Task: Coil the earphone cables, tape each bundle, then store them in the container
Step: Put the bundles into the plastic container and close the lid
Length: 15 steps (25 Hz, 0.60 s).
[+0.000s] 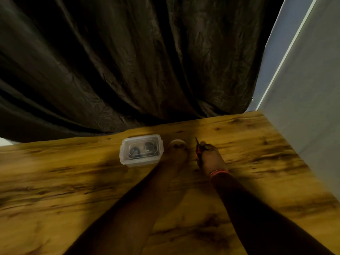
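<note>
Dark pleated curtains [110, 61] hang behind a wood-grain desk [64, 190], with a pale wall [303, 89] to the right. Near the far edge sits a clear plastic container [141, 150], lid on, dark coiled earphone cables [142, 150] inside. Just right of it, the blurred left hand [178, 150] rests on a tape roll [177, 143]; its grip is unclear. The right hand [211, 157] is closed around scissors [198, 148], points aimed away.

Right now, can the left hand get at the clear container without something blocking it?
Probably yes. The left hand rests on the tape roll, just beside the clear container, lid on, and only bare table lies between them. The right hand, holding scissors, is on the other side.
</note>
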### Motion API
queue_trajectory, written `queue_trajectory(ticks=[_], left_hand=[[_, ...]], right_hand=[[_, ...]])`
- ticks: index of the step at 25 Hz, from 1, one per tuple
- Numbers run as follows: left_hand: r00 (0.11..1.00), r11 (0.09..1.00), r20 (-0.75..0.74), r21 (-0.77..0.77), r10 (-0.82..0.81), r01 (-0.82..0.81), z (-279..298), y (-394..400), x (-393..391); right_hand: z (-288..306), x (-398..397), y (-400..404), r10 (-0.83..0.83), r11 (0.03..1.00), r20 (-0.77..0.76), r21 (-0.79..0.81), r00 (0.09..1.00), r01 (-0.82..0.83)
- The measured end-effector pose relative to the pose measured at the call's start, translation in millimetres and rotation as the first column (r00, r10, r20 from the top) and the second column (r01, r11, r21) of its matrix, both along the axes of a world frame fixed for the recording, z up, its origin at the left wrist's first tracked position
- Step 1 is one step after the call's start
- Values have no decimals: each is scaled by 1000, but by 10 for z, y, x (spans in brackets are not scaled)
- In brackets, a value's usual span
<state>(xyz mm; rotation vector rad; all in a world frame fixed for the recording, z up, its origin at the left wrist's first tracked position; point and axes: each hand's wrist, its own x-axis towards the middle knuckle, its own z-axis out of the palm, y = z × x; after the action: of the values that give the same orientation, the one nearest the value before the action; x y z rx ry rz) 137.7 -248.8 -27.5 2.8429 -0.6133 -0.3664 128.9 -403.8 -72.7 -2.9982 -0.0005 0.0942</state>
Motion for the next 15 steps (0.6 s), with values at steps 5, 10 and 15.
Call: queue_trajectory(ticks=[5, 10, 15], left_hand=[[992, 974, 115, 223, -53, 27, 86, 10, 5], [951, 959, 252, 259, -179, 111, 92, 199, -215], [860, 973, 455, 120, -230, 197, 182, 546, -355]], right_hand=[[21, -44, 28, 17, 1000, 38, 5, 999, -17], [196, -213, 84, -3, 999, 95, -38, 995, 6], [425, -244, 176, -23, 999, 69, -29, 997, 25]])
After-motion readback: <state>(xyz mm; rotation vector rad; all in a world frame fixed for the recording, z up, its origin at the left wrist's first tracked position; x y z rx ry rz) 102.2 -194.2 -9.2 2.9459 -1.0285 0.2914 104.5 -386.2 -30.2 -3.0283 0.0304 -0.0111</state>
